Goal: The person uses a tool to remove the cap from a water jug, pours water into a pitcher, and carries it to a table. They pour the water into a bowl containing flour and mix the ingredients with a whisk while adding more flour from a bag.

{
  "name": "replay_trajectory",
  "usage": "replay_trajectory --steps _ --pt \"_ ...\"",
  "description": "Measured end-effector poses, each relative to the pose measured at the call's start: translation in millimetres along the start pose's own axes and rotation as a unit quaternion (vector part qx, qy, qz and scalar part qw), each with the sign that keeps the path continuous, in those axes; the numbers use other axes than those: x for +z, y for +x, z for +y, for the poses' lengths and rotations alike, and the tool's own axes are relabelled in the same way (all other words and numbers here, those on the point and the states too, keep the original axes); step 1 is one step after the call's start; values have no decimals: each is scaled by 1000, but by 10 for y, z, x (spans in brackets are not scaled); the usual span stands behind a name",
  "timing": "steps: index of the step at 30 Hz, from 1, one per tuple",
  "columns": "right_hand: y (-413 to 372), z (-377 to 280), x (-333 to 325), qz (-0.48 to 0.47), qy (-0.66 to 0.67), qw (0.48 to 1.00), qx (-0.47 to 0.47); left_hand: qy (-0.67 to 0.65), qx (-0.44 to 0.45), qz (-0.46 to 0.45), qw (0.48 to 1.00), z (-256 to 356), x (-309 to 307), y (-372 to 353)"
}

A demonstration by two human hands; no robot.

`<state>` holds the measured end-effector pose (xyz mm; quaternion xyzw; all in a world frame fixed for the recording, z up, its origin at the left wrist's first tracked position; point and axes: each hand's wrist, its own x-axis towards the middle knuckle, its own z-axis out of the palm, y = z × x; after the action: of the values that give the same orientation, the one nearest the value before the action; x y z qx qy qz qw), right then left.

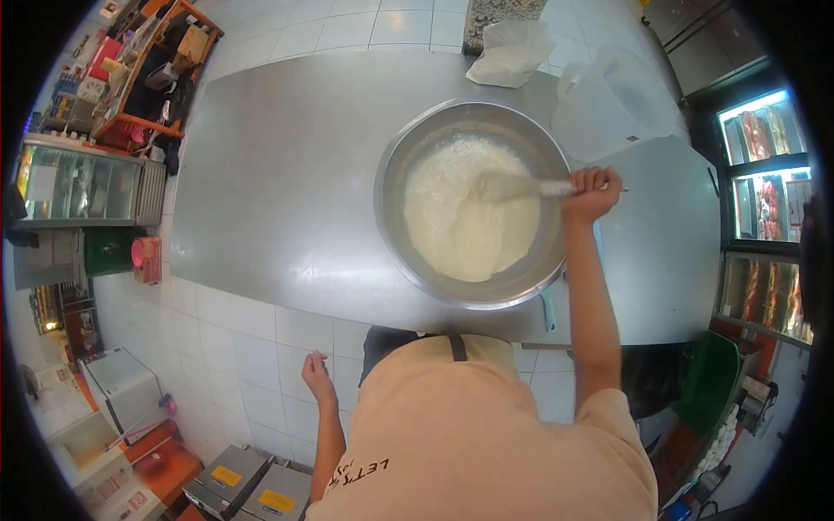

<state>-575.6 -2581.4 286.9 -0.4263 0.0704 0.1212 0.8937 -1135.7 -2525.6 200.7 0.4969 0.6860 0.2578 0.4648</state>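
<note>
A shiny metal tabletop [278, 174] stands on a white tiled floor [234, 339]. In the big metal bowl [521, 291] of white batter [465, 217], the right hand [591, 193] grips a stirrer [543, 187] tightly. The left hand [317, 375] hangs loose, holding nothing.

The light is bright and even and comes from above. The steel table [287, 174] shows a wide, soft glare on its left half, and the metal bowl [393, 169] has small reflections on its rim. The lit display fridges [764, 174] at the right are slightly overexposed. The fisheye lens bends all edges strongly, the corners are black, and the stirring tool [521, 185] is blurred by motion.
</note>
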Motion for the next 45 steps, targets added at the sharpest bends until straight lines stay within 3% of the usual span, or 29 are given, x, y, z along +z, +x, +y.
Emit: replay_trajectory --steps 1,3,6,8,9,11,13,15,18,21,25,27,28,30,32,36,40,42,45 --pt "80 66 52 0 36 999 -36 -40 -24 -5 999 25 63 -97" --pt "113 265 67 -5 75 995 -71 -81 -3 -111 991 217 338 -96" --pt "-160 656 73 -11 128 990 -64 -81 -48 -264 960 1153 874 -130" --pt "-495 638 16 -84 113 988 63 -140 -20 -309 940 1546 1166 -131" --pt "-588 537 -41 -90 110 988 61 -151 -11 -326 933 1656 1277 -88" --pt "-665 249 -187 -50 14 992 115 -166 4 -318 933 1755 1527 -16" --pt "-442 -65 -361 -47 -49 994 85 -172 39 -317 932 1736 1715 35" --pt "-277 -331 -154 3 -116 992 -47 -195 41 -318 927 1764 1791 -34" --pt "65 -291 32 26 -62 990 -126 -210 33 -335 918 1804 1822 -109" --pt "324 100 197 40 43 991 -124 -202 21 -349 915 1765 1800 -93" --pt "-8 653 498 50 97 989 -100 -192 13 -356 915 1783 1790 -67" --pt "-307 678 429 -59 86 994 -10 -195 10 -358 913 1782 1781 -66" --pt "-374 630 313 -58 84 995 -11 -201 8 -360 911 1782 1785 -63" --pt "-459 467 13 -120 35 985 116 -202 10 -357 912 1781 1787 -64" --pt "-445 123 -196 -44 -44 991 119 -205 10 -354 912 1792 1777 -66" --pt "-34 -459 -187 -14 -175 979 -100 -201 4 -371 906 1777 1774 -59" --pt "268 -235 102 49 -100 985 -132 -214 -7 -375 902 1858 1755 -83" --pt "368 118 149 9 36 996 -85 -206 -5 -371 905 1817 1765 -55" --pt "-56 474 441 -38 73 997 0 -203 -4 -371 906 1787 1774 -34"
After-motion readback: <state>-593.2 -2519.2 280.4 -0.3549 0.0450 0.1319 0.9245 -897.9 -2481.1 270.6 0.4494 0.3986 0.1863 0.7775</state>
